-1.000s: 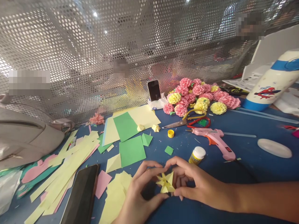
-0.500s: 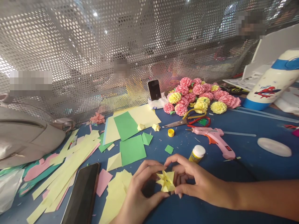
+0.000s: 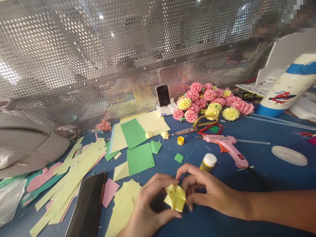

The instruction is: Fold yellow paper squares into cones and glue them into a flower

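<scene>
A small folded yellow paper piece [image 3: 175, 198], shaped like a star with its centre pressed in, is between my hands above the blue table. My left hand [image 3: 150, 205] grips its left side, with fingers along the top and the thumb below. Bent fingers of my right hand [image 3: 206, 191] pinch its right edge. Just beyond my right hand stands a glue bottle [image 3: 208, 162] with a white cap. Yellow paper sheets [image 3: 124, 202] lie left of my left hand, and a small green paper square [image 3: 178, 158] lies beyond both hands.
Scissors [image 3: 190, 129] and a pink glue gun [image 3: 228, 146] lie ahead. Behind them are pink and yellow paper flowers [image 3: 209, 95]. A dark phone [image 3: 86, 204] and paper strips [image 3: 71, 177] cover the left; a white bottle [image 3: 286, 85] stands right, beside a perforated metal screen [image 3: 138, 42].
The yellow paper piece has turned from an open, pointed star to a flatter, rounder face towards me. My fingers have shifted slightly around its edges.
</scene>
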### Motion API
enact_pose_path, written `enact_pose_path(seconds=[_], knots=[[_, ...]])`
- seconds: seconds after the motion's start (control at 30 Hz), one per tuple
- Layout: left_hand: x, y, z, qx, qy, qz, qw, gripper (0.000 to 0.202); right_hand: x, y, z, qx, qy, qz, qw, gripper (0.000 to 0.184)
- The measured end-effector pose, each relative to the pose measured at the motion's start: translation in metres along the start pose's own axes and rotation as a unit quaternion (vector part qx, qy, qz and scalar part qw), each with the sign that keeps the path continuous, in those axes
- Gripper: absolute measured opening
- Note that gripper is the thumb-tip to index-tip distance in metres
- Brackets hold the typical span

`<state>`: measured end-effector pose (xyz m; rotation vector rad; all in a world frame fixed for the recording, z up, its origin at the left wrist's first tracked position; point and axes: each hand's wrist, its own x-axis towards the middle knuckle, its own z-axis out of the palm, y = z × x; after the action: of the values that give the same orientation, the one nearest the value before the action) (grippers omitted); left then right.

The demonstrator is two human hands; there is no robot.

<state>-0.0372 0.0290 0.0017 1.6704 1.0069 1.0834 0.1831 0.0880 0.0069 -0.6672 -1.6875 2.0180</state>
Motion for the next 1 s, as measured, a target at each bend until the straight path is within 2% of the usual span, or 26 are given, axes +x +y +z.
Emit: enact_pose_path(seconds=[0.53, 0.8, 1.0], knots=[[0.0013, 0.0000, 0.0035, 0.022, 0.011, -0.039, 0.999, 0.031, -0.0022, 0.0013, -0.0010, -0.080, -0.002, -0.032, 0.996, 0.032], [0.0038, 0.0014, 0.0015, 0.018, 0.003, -0.007, 1.000, 0.039, -0.0041, 0.0023, -0.0013, -0.104, 0.017, -0.037, 0.994, 0.039], [0.0034, -0.0018, -0.0001, 0.049, 0.011, -0.013, 0.999, 0.042, -0.0040, 0.0014, -0.0019, -0.111, 0.020, -0.029, 0.993, 0.033]])
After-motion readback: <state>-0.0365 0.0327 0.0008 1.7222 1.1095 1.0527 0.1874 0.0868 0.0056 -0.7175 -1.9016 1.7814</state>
